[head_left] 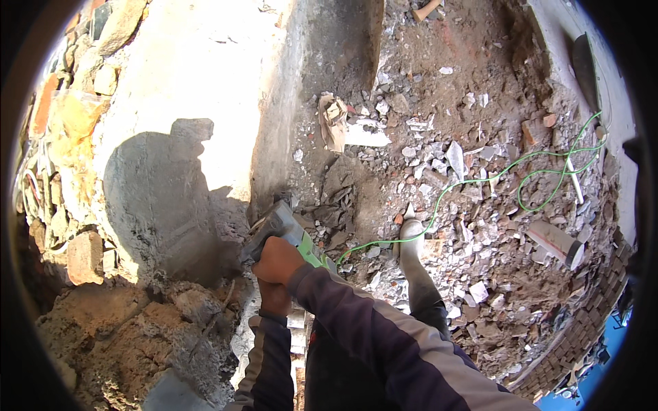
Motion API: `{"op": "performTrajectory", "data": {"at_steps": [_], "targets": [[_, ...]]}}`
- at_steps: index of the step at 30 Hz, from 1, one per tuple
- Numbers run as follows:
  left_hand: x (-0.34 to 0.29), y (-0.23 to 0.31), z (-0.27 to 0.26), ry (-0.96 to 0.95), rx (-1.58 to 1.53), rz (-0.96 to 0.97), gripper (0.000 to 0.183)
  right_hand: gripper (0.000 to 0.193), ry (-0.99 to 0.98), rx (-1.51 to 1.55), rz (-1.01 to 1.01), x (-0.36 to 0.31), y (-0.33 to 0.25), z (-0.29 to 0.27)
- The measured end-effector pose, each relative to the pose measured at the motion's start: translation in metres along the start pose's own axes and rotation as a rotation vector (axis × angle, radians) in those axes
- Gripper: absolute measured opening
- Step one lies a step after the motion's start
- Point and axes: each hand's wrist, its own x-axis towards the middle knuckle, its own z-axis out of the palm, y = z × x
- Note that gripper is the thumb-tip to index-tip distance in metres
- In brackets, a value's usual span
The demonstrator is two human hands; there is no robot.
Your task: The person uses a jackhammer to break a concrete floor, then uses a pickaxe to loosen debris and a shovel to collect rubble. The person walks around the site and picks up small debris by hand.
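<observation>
A grey and green power tool (291,226) with a green cord lies at the foot of the pale wall; its exact kind I cannot make out. My right hand (279,260) is closed around its grey upper part, with the arm crossing from the lower right. Just below and partly behind it is my left hand (275,299), close against the tool. The left fingers are covered by my right hand. The tool's working end is hard to see in the shadow beside the wall.
The green cord (452,186) runs right over broken rubble (480,253) and loops near the far-right wall. My light boot (411,240) stands on the debris. Torn brown paper (332,123) lies ahead. Loose bricks (86,258) and a rough earthen mound (116,342) are at left.
</observation>
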Motion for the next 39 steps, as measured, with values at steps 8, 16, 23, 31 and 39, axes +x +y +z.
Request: {"op": "performTrajectory", "data": {"at_steps": [8,16,23,31,39], "targets": [[0.053,0.040,0.019,-0.059,0.101,-0.096,0.031,0.037,0.010,0.114,-0.105,0.042,-0.003,-0.041],[0.000,-0.068,0.132,-0.271,0.684,0.289,0.048,0.051,0.120,0.270,0.112,-0.044,0.141,-0.086],[-0.109,-0.144,0.131,-0.309,0.334,-0.247,0.063,0.040,0.205,0.586,0.165,-0.143,0.191,-0.038],[-0.104,0.011,0.105,-0.179,0.391,0.006,0.061,0.027,0.092,0.364,0.041,-0.152,0.059,-0.069],[0.028,0.026,0.098,-0.127,0.228,-0.091,0.054,0.035,0.143,0.209,-0.144,-0.028,0.021,-0.097]]}}
